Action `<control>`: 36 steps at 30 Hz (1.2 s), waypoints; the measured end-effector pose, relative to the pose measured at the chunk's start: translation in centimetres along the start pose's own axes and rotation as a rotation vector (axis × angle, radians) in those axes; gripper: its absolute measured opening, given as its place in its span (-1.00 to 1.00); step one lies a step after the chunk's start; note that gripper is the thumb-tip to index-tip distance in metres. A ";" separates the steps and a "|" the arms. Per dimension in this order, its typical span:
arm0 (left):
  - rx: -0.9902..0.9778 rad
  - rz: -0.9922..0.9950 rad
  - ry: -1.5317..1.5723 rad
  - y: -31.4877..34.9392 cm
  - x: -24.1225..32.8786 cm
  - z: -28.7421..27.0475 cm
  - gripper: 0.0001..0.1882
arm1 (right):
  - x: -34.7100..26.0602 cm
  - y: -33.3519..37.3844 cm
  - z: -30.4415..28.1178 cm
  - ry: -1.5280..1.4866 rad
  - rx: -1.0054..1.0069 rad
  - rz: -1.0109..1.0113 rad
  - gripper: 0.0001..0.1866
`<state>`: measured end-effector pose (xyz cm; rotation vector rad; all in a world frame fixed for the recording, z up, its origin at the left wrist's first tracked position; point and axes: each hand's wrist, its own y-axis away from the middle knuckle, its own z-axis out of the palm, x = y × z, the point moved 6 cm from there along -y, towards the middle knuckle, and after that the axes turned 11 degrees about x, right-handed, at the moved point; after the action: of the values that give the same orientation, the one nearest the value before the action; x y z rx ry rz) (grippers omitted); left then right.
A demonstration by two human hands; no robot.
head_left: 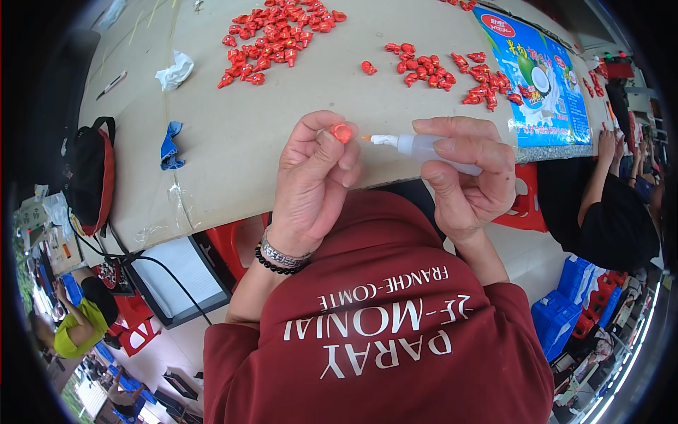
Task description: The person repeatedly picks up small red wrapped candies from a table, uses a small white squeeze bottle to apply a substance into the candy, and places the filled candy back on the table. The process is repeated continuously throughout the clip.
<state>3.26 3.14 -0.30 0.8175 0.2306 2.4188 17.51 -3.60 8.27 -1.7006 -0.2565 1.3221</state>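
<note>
Between the thumb and fingers of my left hand (pixel 314 177) is a small red plastic piece (pixel 342 133), its round face turned up. My right hand (pixel 472 173) grips a translucent white squeeze bottle (pixel 431 147) lying almost level. The bottle's neck is wrapped in white material, and its thin orange tip points left, a short gap from the red piece. Beyond my hands, several similar red pieces lie in a large loose pile (pixel 282 35) and in a smaller group (pixel 424 67) to the right. One red piece (pixel 369 68) lies alone between them.
A blue printed sheet (pixel 537 78) covers the table's right part. On the left lie a crumpled white tissue (pixel 174 71), a blue scrap (pixel 171 146), a pen-like tool (pixel 111 85) and a black-and-red bag (pixel 93 177). Other people sit at both sides, one in black (pixel 614 219) at right.
</note>
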 end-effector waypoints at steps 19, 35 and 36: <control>0.061 -0.007 -0.031 0.2 0.0 -0.5 -0.76 | -0.1 -0.3 0.3 0.030 -0.006 -0.022 -0.67; 0.104 -0.028 -0.011 0.3 0.0 -0.9 -0.75 | 0.6 -0.2 -0.3 -0.023 0.051 0.103 -0.65; 0.097 -0.038 -0.002 0.3 0.0 -0.9 -0.74 | 1.5 0.0 -0.7 -0.104 0.106 0.197 -0.65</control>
<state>2.60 2.87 -0.94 0.8500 0.3620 2.3867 18.71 -2.98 7.32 -1.6016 -0.0774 1.5439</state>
